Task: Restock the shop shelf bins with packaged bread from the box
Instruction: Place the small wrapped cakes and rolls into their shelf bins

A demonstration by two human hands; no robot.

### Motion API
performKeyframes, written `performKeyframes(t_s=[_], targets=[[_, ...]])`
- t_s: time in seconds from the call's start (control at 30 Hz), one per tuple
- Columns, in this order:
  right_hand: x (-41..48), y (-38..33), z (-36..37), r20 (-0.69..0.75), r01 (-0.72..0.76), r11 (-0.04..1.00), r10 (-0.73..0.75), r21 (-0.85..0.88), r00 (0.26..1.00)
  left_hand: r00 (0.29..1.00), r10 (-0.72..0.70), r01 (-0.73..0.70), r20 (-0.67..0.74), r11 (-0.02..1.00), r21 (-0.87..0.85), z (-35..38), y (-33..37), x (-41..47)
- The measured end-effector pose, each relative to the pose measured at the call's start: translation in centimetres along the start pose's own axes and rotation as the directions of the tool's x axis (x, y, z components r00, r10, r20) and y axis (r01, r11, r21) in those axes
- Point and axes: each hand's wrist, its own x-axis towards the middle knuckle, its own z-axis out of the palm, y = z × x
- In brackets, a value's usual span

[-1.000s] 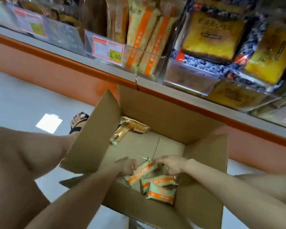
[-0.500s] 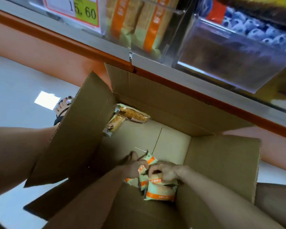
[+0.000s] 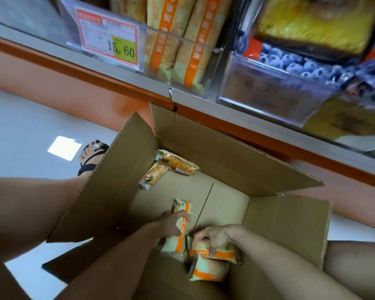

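Observation:
An open cardboard box (image 3: pixel 290 226) stands on the floor under the shelf. Inside it my left hand (image 3: pixel 172 224) grips an upright pale green bread pack with an orange stripe (image 3: pixel 180 241). My right hand (image 3: pixel 214 237) pinches another such pack (image 3: pixel 221 254), which lies over a third pack (image 3: pixel 210 270). Two waffle packs (image 3: pixel 171 167) lie in the box's far left corner. On the shelf above, a clear bin (image 3: pixel 182 61) holds several matching orange-striped packs.
A price tag reading 15.60 (image 3: pixel 108 40) hangs on the bin front. To its right a clear bin (image 3: pixel 273 94) carries blueberry-print packs. My sandalled foot (image 3: pixel 91 156) stands left of the box on the glossy white floor (image 3: pixel 20 131). My knees flank the box.
My left hand has tipped its pack upright and lifted it a little. My right hand has closed on a second pack. The view has drawn nearer to the shelf.

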Motion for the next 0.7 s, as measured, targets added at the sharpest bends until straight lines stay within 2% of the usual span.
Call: performKeyframes(t_s=[0.17, 0.4, 0.57, 0.7], targets=[[-4.0, -1.8, -3.2, -0.133, -0.024, 0.999, 0.027, 0.024, 0.991, 0.992, 0.105, -0.096, -0.075, 0.988, 0.121, -1.9, 1.1, -1.6], [-12.5, -5.1, -5.5, -0.318, -0.009, 0.999, 0.02, 0.036, 0.948, 0.964, 0.246, -0.22, -0.101, 0.951, 0.216, -5.6, 4.3, -7.5], [-18.2, -8.3, -5.7, -0.449, 0.03, 0.998, -0.05, -0.052, 0.892, 0.942, 0.331, -0.297, -0.063, 0.903, 0.311, -8.6, 7.1, -14.6], [-24.4, -12.2, -5.4, -0.567, 0.072, 0.987, -0.141, -0.143, 0.811, 0.896, 0.43, -0.337, -0.113, 0.823, 0.457, -11.6, 9.5, -21.1]])
